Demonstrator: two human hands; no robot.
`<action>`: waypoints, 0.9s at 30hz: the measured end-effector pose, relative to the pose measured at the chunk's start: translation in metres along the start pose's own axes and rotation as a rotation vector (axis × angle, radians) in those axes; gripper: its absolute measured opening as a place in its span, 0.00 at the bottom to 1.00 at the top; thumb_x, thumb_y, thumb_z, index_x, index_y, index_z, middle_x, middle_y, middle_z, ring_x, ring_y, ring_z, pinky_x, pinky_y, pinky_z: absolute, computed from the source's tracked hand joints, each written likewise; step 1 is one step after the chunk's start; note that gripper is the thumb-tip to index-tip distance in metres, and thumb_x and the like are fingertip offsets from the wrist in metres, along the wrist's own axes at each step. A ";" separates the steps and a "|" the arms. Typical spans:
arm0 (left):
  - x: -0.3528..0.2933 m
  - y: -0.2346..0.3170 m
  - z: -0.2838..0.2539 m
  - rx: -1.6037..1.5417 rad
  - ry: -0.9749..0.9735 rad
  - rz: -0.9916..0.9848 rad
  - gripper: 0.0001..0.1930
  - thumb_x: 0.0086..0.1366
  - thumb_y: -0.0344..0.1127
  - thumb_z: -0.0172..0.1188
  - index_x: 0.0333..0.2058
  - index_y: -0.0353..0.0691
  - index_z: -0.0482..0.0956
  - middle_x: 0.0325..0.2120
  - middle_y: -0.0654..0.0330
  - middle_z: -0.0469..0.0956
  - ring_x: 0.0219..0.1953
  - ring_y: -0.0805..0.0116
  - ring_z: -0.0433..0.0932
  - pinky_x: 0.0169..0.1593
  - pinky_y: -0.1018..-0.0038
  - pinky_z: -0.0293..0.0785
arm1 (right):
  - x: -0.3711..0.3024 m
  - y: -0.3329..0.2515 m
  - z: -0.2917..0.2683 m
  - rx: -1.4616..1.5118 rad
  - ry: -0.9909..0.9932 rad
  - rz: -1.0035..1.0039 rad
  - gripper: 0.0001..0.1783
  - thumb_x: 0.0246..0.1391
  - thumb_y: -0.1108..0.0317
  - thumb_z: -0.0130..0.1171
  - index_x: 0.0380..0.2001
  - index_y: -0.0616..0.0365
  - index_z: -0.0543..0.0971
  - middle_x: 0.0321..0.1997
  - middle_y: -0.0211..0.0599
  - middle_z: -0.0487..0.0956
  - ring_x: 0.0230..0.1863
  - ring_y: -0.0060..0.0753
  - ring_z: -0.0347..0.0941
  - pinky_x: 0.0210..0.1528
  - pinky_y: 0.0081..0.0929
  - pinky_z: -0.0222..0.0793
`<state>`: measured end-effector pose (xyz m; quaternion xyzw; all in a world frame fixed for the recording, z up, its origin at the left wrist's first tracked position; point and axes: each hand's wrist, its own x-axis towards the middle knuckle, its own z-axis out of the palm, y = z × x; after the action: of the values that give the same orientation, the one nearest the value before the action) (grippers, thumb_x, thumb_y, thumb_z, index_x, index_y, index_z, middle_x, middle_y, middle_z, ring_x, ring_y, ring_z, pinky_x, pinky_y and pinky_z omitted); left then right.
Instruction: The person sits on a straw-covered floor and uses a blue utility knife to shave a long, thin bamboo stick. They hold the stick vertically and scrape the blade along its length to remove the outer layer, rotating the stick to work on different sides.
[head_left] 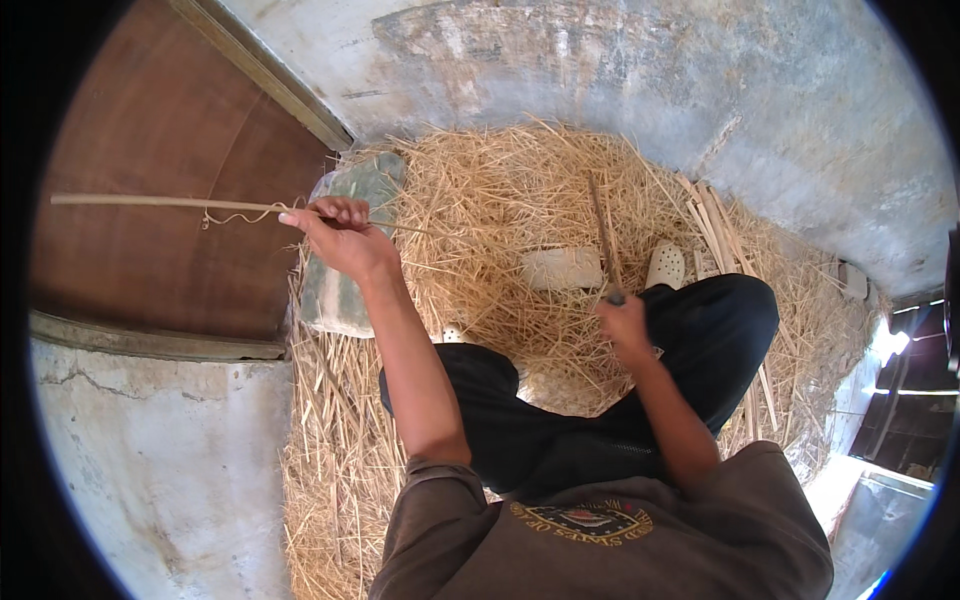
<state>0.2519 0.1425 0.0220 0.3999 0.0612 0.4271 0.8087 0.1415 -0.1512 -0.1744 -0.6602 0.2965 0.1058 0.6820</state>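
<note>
My left hand (pixel 350 240) is raised to the left, fingers closed around a long, thin bamboo strip (pixel 150 202). One end of the strip points out to the left, and a thinner length runs right from the hand over the shavings. A curled shaving (pixel 245 216) hangs from it beside my thumb. By my right knee, my right hand (pixel 626 328) grips the dark handle of a knife (pixel 604 235), whose long narrow blade points away from me. The knife is apart from the strip. Below the blade's left side lies a pale block (pixel 562 269).
Straw-like shavings (pixel 480 190) cover the floor around my legs. A greenish-grey slab (pixel 338 305) stands under my left hand, near a brown door panel (pixel 150 130). Split strips (pixel 715 225) lie at the right by the stained wall (pixel 640 70). A pale clog (pixel 666 266) shows beyond my right knee.
</note>
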 end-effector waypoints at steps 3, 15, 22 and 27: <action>0.001 0.004 -0.012 -0.103 -0.016 -0.017 0.31 0.66 0.69 0.41 0.18 0.48 0.58 0.14 0.69 0.57 0.15 0.77 0.53 0.20 0.79 0.50 | -0.054 -0.062 -0.066 0.035 -0.082 -0.261 0.08 0.48 0.78 0.58 0.24 0.55 0.69 0.15 0.21 0.63 0.12 0.15 0.58 0.14 0.17 0.53; -0.022 0.019 -0.014 -0.370 -0.006 -0.147 0.37 0.57 0.80 0.35 0.11 0.51 0.49 0.08 0.69 0.47 0.11 0.76 0.45 0.17 0.79 0.40 | -0.085 0.119 -0.358 -0.908 0.736 -0.206 0.14 0.49 0.67 0.56 0.38 0.66 0.76 0.31 0.53 0.78 0.33 0.51 0.76 0.37 0.44 0.69; -0.069 0.042 -0.017 -0.600 -0.104 -0.248 0.36 0.61 0.77 0.33 0.12 0.49 0.50 0.10 0.69 0.47 0.13 0.75 0.44 0.19 0.76 0.41 | -0.154 0.284 -0.326 -0.981 0.580 0.352 0.18 0.48 0.64 0.54 0.38 0.67 0.78 0.35 0.58 0.79 0.38 0.59 0.77 0.40 0.51 0.72; -0.096 0.045 -0.004 -0.703 -0.149 -0.266 0.35 0.62 0.74 0.38 0.14 0.48 0.51 0.10 0.69 0.46 0.14 0.75 0.43 0.19 0.75 0.41 | -0.173 0.341 -0.337 -0.885 0.485 0.555 0.25 0.45 0.62 0.58 0.47 0.63 0.71 0.45 0.55 0.76 0.50 0.57 0.73 0.53 0.49 0.67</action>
<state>0.1609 0.0878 0.0267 0.1168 -0.0966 0.2829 0.9471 -0.2688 -0.3968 -0.3504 -0.7855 0.5341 0.2402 0.1999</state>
